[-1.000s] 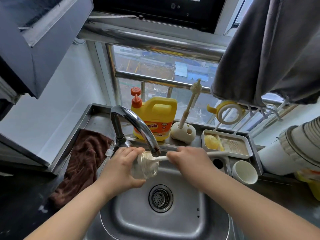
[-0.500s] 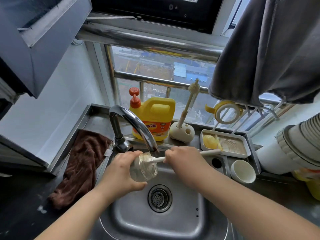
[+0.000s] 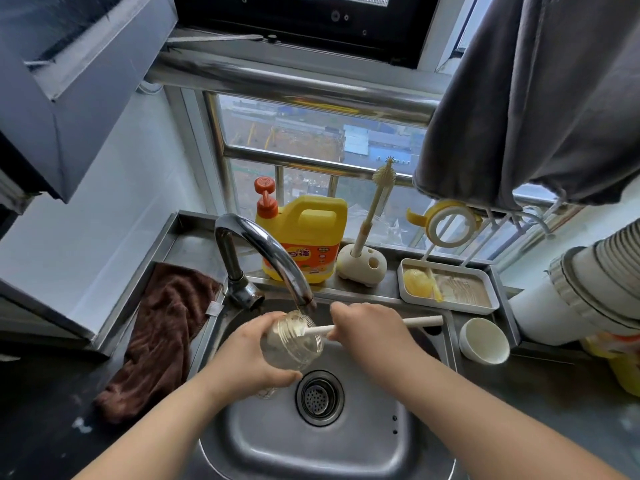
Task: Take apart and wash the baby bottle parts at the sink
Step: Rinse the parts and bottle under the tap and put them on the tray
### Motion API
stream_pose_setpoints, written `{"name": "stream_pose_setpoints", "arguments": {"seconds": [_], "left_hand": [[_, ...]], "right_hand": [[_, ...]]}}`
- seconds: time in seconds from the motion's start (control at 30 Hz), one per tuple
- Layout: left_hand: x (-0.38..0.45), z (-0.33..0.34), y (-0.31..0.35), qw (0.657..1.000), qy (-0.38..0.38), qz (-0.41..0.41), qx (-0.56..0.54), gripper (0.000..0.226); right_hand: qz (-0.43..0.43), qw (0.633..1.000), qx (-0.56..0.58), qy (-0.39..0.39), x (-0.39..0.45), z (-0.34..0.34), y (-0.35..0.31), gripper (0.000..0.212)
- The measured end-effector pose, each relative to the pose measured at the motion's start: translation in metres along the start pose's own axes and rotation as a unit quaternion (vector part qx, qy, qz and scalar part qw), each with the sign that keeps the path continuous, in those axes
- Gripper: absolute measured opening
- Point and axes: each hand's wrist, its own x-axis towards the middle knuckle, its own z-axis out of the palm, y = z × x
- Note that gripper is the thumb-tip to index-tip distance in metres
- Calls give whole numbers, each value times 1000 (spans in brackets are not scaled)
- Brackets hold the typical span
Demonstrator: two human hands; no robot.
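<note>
Since a moment ago, my two hands and the bottle have dropped a little lower under the tap, and more of the brush handle pokes out past my right hand. My left hand (image 3: 247, 355) wraps round the clear baby bottle (image 3: 294, 342), fingers curled about its side, holding it tipped on its side over the sink (image 3: 346, 441), mouth toward my right. My right hand (image 3: 367, 329) is clamped round the white handle of the bottle brush (image 3: 420, 321), and the brush head sits inside the bottle. The bottle is right under the end of the tap (image 3: 270, 251), just above the drain (image 3: 319, 396). I think I am scrubbing the inside now, so the washing is only partway done.

Other bottle bits wait at the back: a yellow ring (image 3: 450, 221) on the drying rack and a yellow piece in the white tray (image 3: 485, 308). A thin brush (image 3: 375, 202) stands in its holder beside the yellow soap jug (image 3: 311, 233). A brown towel (image 3: 162, 327) hangs on the left, and a white cup (image 3: 483, 341) sits on the right.

What could go wrong? The bottle looks wet and slippery, so a hard push with the brush could pop it out of my left hand and into the sink. Pulling the brush out fast could flick water at me
</note>
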Motion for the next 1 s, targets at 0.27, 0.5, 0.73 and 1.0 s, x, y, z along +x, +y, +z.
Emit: {"name": "stream_pose_setpoints", "arguments": {"seconds": [0.27,0.5,0.73,1.0], "left_hand": [[-4,7,-6,997,-7,-32,-72,70],[-1,6,-2,999,1,-26,-23,74],[3,-4,-7,998,0,-23,53,86],[4,-4,11,996,-44,10,75,89]], "right_hand": [[-8,1000,-4,-10,2,1,-3,19],[7,1000,-14,-14,4,-9,3,17],[93,985,115,-89,-1,-4,12,9],[120,972,163,-119,4,0,11,9]]}}
